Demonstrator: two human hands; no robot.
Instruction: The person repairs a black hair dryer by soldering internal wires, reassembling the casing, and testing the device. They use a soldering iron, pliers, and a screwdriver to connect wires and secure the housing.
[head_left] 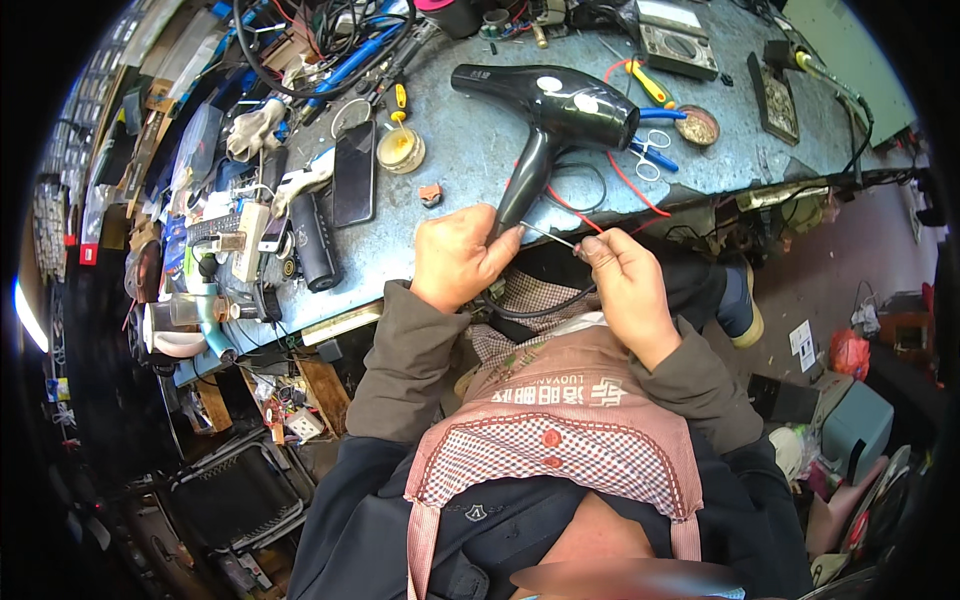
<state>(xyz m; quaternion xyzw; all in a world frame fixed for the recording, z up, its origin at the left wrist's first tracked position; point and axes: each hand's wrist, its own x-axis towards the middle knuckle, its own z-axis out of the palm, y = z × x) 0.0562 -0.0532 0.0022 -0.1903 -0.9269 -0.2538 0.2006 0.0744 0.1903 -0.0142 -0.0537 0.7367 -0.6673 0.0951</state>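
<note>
A black hair dryer (560,92) lies on the workbench (420,215), its nozzle toward the far left and its handle slanting toward me. My left hand (462,252) is closed around the lower end of that handle. Between finger and thumb, my right hand (632,290) pinches a thin metal tool (550,236), whose shaft reaches to the handle's end by my left thumb. The tool's grip is hidden in my fingers, so its exact kind does not show. A dark cord (540,310) loops below both hands, over the apron.
Left of the dryer lie a dark phone (354,175), a round tin (401,150) and a black cylinder (314,245). Beyond it are a yellow-handled screwdriver (652,85), blue-handled scissors (648,160), a small dish (697,126) and a multimeter (678,48). Red wire trails near the bench edge.
</note>
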